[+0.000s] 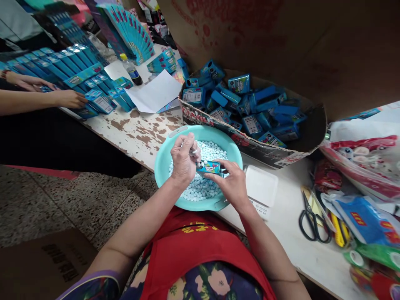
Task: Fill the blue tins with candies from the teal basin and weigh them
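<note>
Right hand on blue box, long axis sideways toward left hand.

There is one blue-green bowl, one blue tin held over it, one white scale, one pair of scissors, one bottle and one red apron. The little white sweets are too many to count. One open box has lots of piled-up tins, hiding each other.
</note>
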`<state>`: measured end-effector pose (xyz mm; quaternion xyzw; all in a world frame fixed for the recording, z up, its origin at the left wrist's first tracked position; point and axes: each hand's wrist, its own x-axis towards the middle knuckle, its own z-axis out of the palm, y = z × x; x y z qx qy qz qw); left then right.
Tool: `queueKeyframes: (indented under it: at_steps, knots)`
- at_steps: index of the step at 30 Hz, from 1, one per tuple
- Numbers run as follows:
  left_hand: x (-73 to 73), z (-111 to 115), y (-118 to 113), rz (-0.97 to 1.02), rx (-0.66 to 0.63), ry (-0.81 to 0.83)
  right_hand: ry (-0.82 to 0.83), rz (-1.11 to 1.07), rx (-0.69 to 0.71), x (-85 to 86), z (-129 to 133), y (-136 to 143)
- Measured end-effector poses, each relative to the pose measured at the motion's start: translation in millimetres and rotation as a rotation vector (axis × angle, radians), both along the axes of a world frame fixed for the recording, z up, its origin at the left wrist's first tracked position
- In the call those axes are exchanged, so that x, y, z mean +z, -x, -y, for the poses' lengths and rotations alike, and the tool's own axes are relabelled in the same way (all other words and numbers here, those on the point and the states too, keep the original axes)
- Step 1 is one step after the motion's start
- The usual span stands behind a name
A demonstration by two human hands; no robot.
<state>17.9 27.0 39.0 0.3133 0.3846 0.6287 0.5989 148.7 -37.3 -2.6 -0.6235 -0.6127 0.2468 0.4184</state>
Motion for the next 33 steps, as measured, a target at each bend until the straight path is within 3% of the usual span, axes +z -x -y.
queueKeyframes:
  at_steps: [6, 9, 11, 15, 17, 20, 25, 29, 33]
  knots:
    - [4.7, -3, 7, 0.005, -0.025, 0.037, -0.025, -0.056, -0.001, 2.1, 5, -10]
    - [-2.8, -6, 21, -0.176, -0.049, 0.012, -0.009, -0.158, -0.027, 3.8, 9, -20]
    - [-13.3, -7, 35, -0.555, -0.213, -0.032, 0.014, -0.245, -0.054, 3.1, 11, -24]
    - [-39.4, -2, 57, -1.569, -0.577, -0.161, 0.005, -0.27, -0.08, -0.7, 12, -24]
    - [-49.6, 6, 60, -1.823, -0.735, -0.168, -0.007, -0.287, -0.088, -1.3, 14, -24]
    - [-58.9, 20, 56, -1.943, -0.927, -0.203, -0.019, -0.381, -0.114, 1.5, 23, -36]
    - [-62.9, 35, 49, -1.988, -0.98, -0.33, -0.157, -0.393, -0.37, 3.6, 55, -95]
    - [-62.6, 35, 45, -1.957, -1.039, -0.335, -0.114, -0.268, -0.526, -19.5, 74, -131]
    - [-62.7, 33, 42, -1.954, -1.056, -0.304, -0.024, -0.252, -0.553, -46.8, 81, -138]
